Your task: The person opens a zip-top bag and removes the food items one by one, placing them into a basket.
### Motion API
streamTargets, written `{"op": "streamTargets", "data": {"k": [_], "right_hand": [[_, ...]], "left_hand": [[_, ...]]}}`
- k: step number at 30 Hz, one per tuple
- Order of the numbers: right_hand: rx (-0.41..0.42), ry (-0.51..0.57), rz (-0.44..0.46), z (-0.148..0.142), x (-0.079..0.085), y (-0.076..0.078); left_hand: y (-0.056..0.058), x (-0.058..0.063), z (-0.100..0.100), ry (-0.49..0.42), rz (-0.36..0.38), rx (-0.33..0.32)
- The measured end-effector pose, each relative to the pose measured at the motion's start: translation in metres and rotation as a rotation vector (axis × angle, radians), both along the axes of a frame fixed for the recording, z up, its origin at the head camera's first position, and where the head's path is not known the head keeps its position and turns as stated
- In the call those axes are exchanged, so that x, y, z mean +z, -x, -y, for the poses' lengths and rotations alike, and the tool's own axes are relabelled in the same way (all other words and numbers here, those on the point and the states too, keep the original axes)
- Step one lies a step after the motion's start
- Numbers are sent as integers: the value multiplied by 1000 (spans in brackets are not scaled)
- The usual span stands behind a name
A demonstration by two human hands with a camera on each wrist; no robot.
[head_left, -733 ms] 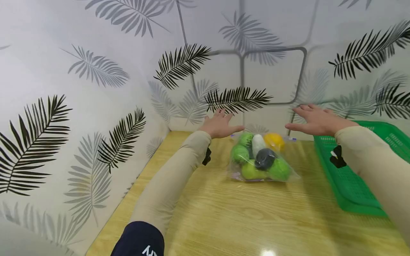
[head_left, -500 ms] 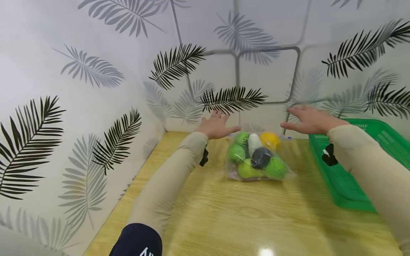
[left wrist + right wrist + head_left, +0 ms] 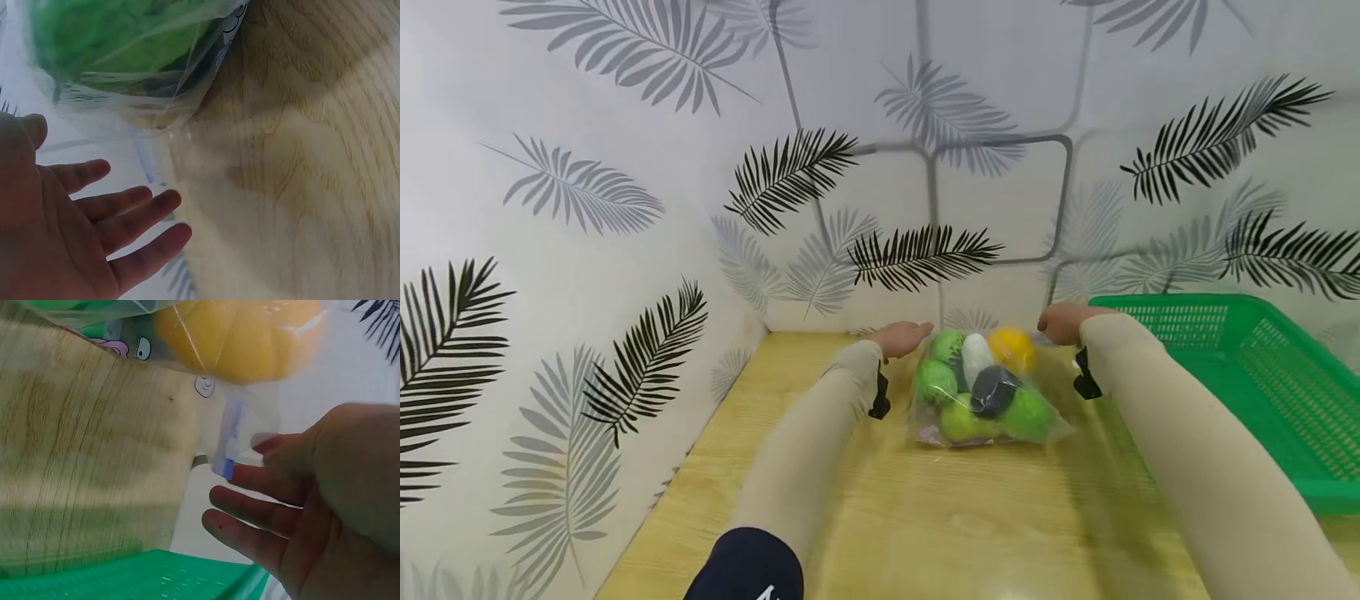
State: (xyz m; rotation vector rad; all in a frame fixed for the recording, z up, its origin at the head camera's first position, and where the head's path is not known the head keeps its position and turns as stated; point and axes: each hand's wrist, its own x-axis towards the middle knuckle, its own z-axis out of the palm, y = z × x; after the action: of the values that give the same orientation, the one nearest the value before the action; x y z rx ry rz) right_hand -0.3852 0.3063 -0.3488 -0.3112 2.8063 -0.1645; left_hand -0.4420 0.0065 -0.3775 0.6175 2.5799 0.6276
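Note:
A clear zip bag [image 3: 1057, 428] lies on the wooden table [image 3: 925, 517]. Inside are several green produce-like pieces [image 3: 1028, 414], a white oblong piece [image 3: 977, 357], a dark round one [image 3: 993, 391] and an orange-yellow round one [image 3: 1011, 348]. At the bag's far left corner is my left hand [image 3: 902, 337], its fingers [image 3: 150, 253] spread and holding nothing. My right hand [image 3: 1063, 322] is at the far right corner. In the right wrist view its thumb and forefinger lie right at the blue zip end [image 3: 224, 467], loosely apart, the thumb overlapping the clear film.
A green plastic basket [image 3: 1195, 312] stands on the table to the right, beside my right forearm. Behind the table rises a wall [image 3: 1000, 200] with a feather-leaf pattern, which continues along the left side.
Both hands have come down from above the bag to its far corners, the right one also moving inward to the left. The head view has shifted slightly; the bag stays on the table.

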Motion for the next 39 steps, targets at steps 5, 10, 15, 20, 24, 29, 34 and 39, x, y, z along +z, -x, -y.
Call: {"op": "streamTargets", "data": {"k": [5, 10, 15, 20, 24, 29, 34, 39], "right_hand": [[10, 2, 64, 6, -11, 2], [-29, 78, 28, 4, -10, -3], [-9, 83, 34, -1, -11, -8], [4, 67, 92, -3, -15, -10], [20, 99, 127, -6, -4, -17], [61, 192, 194, -16, 29, -36], [106, 253, 152, -26, 57, -61], [132, 206, -9, -21, 76, -87]], "left_hand": [[2, -21, 1, -222, 206, 81], [5, -25, -4, -375, 228, 114], [3, -19, -5, -439, 193, 141], [-5, -13, -6, -462, 131, 134], [-15, -7, -6, -484, 53, 93], [-35, 14, 0, -551, -89, 70], [-57, 30, 9, -636, -165, 90], [-80, 34, 15, -711, -290, 110]]}}
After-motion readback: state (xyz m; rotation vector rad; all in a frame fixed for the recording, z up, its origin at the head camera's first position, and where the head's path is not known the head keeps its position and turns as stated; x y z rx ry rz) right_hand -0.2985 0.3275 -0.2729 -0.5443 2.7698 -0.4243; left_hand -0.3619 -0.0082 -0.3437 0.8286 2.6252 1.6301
